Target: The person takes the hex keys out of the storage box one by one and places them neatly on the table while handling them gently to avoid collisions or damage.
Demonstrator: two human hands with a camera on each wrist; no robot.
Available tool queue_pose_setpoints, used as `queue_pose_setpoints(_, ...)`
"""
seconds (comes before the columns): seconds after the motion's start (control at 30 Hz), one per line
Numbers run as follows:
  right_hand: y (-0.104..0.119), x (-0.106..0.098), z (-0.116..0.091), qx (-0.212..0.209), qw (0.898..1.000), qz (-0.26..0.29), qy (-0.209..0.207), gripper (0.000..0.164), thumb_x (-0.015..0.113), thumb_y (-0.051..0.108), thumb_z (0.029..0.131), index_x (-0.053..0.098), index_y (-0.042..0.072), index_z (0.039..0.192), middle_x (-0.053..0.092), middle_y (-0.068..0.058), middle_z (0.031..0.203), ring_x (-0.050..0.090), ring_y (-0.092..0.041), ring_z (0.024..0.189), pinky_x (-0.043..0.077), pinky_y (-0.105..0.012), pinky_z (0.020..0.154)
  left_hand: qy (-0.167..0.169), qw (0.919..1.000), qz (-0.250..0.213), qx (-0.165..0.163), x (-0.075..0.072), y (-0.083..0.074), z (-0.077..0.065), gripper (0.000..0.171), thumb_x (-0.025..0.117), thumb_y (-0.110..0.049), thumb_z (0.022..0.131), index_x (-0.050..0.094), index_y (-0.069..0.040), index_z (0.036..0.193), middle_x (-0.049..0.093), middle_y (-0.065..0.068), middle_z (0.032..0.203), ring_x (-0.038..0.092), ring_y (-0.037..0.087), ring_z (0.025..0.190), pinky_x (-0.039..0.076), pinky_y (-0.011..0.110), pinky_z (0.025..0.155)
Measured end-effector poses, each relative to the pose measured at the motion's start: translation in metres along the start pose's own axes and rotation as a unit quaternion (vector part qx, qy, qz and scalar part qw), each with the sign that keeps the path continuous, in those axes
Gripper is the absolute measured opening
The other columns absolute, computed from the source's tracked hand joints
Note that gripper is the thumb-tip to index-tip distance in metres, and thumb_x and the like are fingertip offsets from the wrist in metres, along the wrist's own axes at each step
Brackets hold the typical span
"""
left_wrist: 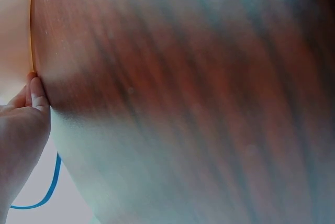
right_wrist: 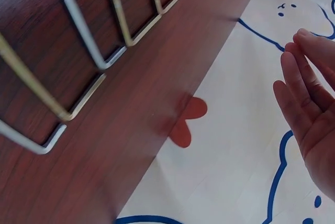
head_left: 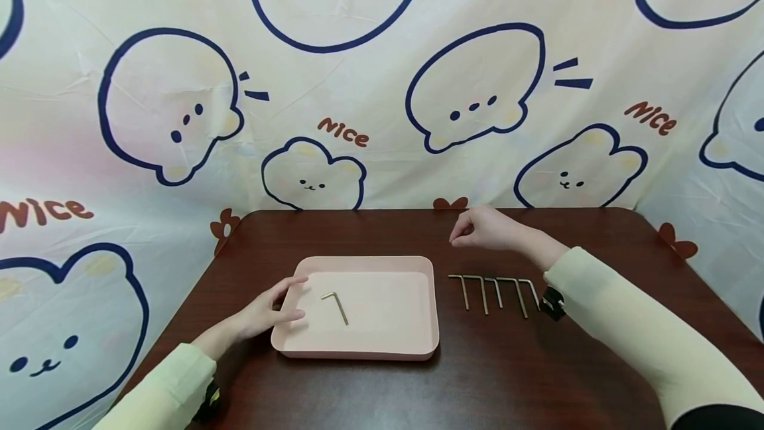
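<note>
A pink tray (head_left: 382, 307) lies on the table, and one brass-coloured hex key (head_left: 341, 309) rests in its left part. My left hand (head_left: 265, 307) grips the tray's left rim, thumb and forefinger reaching over the edge; the left wrist view has this hand (left_wrist: 26, 114) at its far left. Right of the tray, several L-shaped hex keys (head_left: 483, 294), brass and silver, lie in a row with their short arms at the far side. Beyond that row my right hand (head_left: 486, 229) hovers with nothing in it, its fingers (right_wrist: 299, 90) loosely bent.
The dark brown wooden table (head_left: 370, 393) has rounded far corners. A pale cloth (head_left: 382, 98) with cartoon bears hangs behind it and along both sides.
</note>
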State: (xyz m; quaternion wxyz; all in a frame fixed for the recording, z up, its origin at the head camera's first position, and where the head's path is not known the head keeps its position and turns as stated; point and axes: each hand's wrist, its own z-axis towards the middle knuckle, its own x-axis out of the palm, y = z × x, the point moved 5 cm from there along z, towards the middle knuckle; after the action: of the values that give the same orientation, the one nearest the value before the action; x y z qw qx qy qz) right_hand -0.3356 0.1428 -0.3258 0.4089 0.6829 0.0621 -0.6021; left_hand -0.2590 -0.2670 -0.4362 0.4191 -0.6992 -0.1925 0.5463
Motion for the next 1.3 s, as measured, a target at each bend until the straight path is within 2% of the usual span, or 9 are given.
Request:
queue_pose_setpoints(0.43, 0.031, 0.01, 0.018, -0.028, 0.999, 0.012, 0.015, 0.006, 0.075, 0.016, 0.086, 0.078, 0.013, 0.092, 0.068, 0.005, 0.086, 0.061, -0.014, 0.079, 0.051, -0.028, 0.069, -0.003, 1.0, 0.0, -0.002, 0.0, 0.0, -0.001, 0.069, 0.074, -0.023, 0.088, 0.039, -0.007, 0.145, 0.034, 0.024, 0.148, 0.027, 0.043, 0.136, 0.021, 0.064, 0.105)
queue_pose_setpoints(0.8, 0.058, 0.021, 0.04, -0.057, 0.998, 0.011, 0.024, 0.007, 0.077, 0.017, 0.085, 0.078, 0.013, 0.091, 0.066, 0.006, 0.085, 0.06, -0.009, 0.076, 0.051, -0.025, 0.069, -0.001, 1.0, -0.001, 0.0, 0.0, 0.0, -0.001, 0.069, 0.074, -0.023, 0.088, 0.039, -0.008, 0.145, 0.034, 0.024, 0.148, 0.028, 0.043, 0.135, 0.022, 0.063, 0.104)
queue_pose_setpoints(1.07, 0.072, 0.032, 0.056, -0.051, 0.998, 0.023, 0.04, 0.01, 0.078, 0.018, 0.084, 0.078, 0.011, 0.092, 0.066, 0.006, 0.086, 0.06, -0.012, 0.079, 0.051, -0.025, 0.071, -0.002, 1.0, 0.002, 0.0, 0.0, 0.001, -0.001, 0.069, 0.074, -0.023, 0.088, 0.039, -0.008, 0.145, 0.035, 0.023, 0.148, 0.028, 0.043, 0.136, 0.021, 0.063, 0.105)
queue_pose_setpoints(1.3, 0.08, 0.042, 0.069, -0.065, 0.996, 0.029, 0.05, 0.008, 0.078, 0.017, 0.084, 0.077, 0.012, 0.09, 0.066, 0.006, 0.085, 0.061, -0.008, 0.077, 0.05, -0.023, 0.071, 0.001, 1.0, 0.004, -0.008, 0.0, 0.001, 0.001, 0.069, 0.074, -0.025, 0.088, 0.039, -0.009, 0.145, 0.035, 0.025, 0.147, 0.031, 0.043, 0.134, 0.026, 0.061, 0.103)
